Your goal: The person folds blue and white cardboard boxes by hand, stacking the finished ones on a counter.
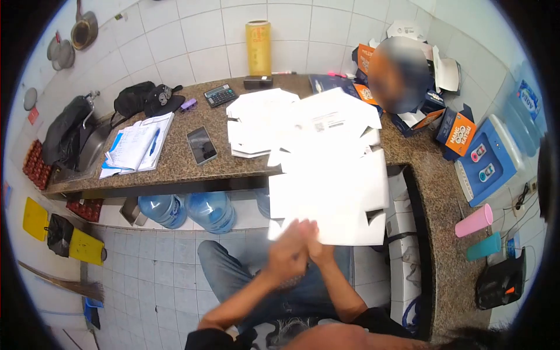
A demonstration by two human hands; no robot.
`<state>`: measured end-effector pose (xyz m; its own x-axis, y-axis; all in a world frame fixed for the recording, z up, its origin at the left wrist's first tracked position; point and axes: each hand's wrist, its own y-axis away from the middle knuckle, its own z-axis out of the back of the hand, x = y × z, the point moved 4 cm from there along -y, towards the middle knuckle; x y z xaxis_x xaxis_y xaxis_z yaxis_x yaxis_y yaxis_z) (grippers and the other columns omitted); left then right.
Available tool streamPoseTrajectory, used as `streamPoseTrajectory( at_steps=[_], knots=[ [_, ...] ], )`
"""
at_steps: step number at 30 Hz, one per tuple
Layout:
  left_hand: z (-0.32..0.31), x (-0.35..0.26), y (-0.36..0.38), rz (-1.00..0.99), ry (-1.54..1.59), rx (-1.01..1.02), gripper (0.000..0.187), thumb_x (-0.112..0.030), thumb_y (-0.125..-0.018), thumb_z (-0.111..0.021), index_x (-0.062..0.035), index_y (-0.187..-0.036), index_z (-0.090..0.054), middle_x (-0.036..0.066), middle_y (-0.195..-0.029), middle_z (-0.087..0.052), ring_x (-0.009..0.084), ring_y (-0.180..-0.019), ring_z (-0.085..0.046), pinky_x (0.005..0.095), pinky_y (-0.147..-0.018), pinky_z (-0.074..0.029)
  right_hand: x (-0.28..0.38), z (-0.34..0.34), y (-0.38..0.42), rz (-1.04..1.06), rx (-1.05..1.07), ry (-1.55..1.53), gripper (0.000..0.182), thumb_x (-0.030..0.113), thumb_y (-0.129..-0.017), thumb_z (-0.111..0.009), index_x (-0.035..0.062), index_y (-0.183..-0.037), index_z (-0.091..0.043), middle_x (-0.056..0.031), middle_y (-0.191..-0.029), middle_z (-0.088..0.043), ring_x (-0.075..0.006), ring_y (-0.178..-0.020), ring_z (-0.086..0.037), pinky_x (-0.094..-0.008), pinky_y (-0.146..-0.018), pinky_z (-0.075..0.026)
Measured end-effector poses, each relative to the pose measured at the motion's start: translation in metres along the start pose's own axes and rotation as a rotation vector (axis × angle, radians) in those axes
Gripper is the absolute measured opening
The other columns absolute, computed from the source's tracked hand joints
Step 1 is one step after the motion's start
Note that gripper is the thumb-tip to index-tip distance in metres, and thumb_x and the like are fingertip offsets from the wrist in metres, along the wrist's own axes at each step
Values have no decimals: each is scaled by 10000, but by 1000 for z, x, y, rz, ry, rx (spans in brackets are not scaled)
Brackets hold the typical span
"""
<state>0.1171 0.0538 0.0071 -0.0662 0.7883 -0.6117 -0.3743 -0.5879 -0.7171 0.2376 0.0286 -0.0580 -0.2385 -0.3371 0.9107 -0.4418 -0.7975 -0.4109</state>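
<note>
Dark hair and a black sleeve, bottom centre of the frame, nearest the lens; blue jeans (233, 274) above them.

Left hand (287, 255): lower centre, motion-blurred, pressed against the right hand (318, 245). Both meet at the lower left corner of a large white die-cut cardboard sheet (329, 198). Fingers of both hands appear to close on that corner; the blur hides the exact grip.

Cardboard sheet: flat, unfolded, notched along its lower edge, overexposed. It extends from the fingers up toward the centre of the frame and overlaps the tabletop (175, 160) edge.

Stack of similar white sheets (274, 119): upper centre, on the speckled brown tabletop. One bears a small dark printed block, unreadable.

Smartphone (202, 144): left of the stack, screen dark.
Calculator (220, 94): upper centre-left.
Open notebook (134, 146) with blue pen: left, writing too small to read.
Black bag (140, 98): upper left.
Yellow roll (258, 46): upright against the tiled wall, top centre; label illegible.
Orange-and-blue boxes (458, 133): upper right, large print partly legible, seemingly "MANG".
Blue water dispenser (487, 160): right; bottle label above it reads roughly "AQUA".
Pink cup (473, 220) and teal cup (483, 247): right edge, lying on the tabletop.
Blue water jugs (189, 210): under the tabletop, centre-left.
Another person: upper right, beside the boxes.
</note>
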Motion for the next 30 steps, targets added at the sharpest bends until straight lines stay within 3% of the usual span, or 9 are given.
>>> streamPoseTrajectory(
  at_steps=[2, 4, 6, 9, 12, 14, 16, 19, 30],
  knots=[
    [9, -1, 25, 52, 107, 49, 310, -110, -885, -674, 27, -1163, -666, 200, -1213, -666, 351, -1210, -603, 468, -1108, -398, 27, 0, -3, -100, -137, -186, 174, 9, -912, -633, -40, -1072, -678, -212, -1121, -683, -270, -993, -694, -346, -796, -557],
    [35, -4, 41, 604, 998, -462, 379, -160, -888, -719, 36, -1203, -639, 195, -1156, -684, 344, -1182, -618, 465, -1108, -395, 38, -8, 2, 77, 166, 145, 207, 28, -891, -640, -7, -1083, -707, -204, -1165, -676, -311, -1044, -678, -394, -886, -531],
    [75, -12, 55, 548, 1201, -485, 362, -143, -880, -748, 33, -1176, -638, 141, -1081, -694, 263, -1080, -650, 399, -1028, -459, 72, -27, -6, 576, 369, 488, 366, 107, -807, -663, 68, -1165, -725, -150, -1287, -642, -352, -1223, -582, -486, -1069, -393],
    [104, -2, 70, 924, 651, -563, 327, -174, -917, -708, 1, -1176, -611, 103, -1091, -671, 174, -904, -655, 325, -886, -516, 65, -45, 12, 590, 284, 583, 430, 126, -790, -698, 86, -1218, -702, -172, -1347, -598, -349, -1263, -550, -465, -1087, -372],
    [107, 5, 76, 891, 837, -659, 247, -133, -930, -686, -11, -1136, -626, 81, -1058, -681, 161, -919, -655, 296, -859, -511, 42, -62, 39, 224, 335, 252, 553, 172, -797, -729, 99, -1334, -621, -173, -1392, -561, -352, -1299, -522, -449, -1112, -349],
    [104, 18, 86, 917, 896, -704, 204, -122, -923, -698, -16, -1089, -645, 58, -1026, -679, 139, -914, -636, 283, -860, -492, 17, -78, 85, -361, 702, -214, 624, 191, -833, -724, 97, -1418, -529, -200, -1436, -508, -367, -1345, -476, -444, -1130, -334],
    [100, 27, 90, 932, 955, -763, 161, -112, -916, -710, -21, -1041, -665, 36, -995, -677, 117, -910, -617, 270, -860, -472, 34, -81, 86, -319, 598, -358, 585, 94, -885, -639, 84, -1448, -484, -232, -1490, -426, -357, -1366, -458, -417, -1124, -349],
    [91, 33, 96, 897, 872, -799, 133, -109, -974, -621, -32, -1082, -642, 41, -1024, -678, 131, -933, -641, 277, -848, -493, 54, -69, 55, 343, 450, -10, 624, -89, -782, -563, 72, -1385, -552, -249, -1502, -396, -333, -1353, -479, -393, -1064, -449],
    [87, 52, 88, 932, 791, -767, 198, -212, -1002, -604, -22, -1034, -646, 42, -1007, -680, 95, -900, -602, 257, -810, -468, 47, -68, 27, 627, 699, 193, 500, 60, -751, -753, 28, -1239, -647, -220, -1408, -516, -367, -1284, -536, -418, -1037, -489]
  ],
)
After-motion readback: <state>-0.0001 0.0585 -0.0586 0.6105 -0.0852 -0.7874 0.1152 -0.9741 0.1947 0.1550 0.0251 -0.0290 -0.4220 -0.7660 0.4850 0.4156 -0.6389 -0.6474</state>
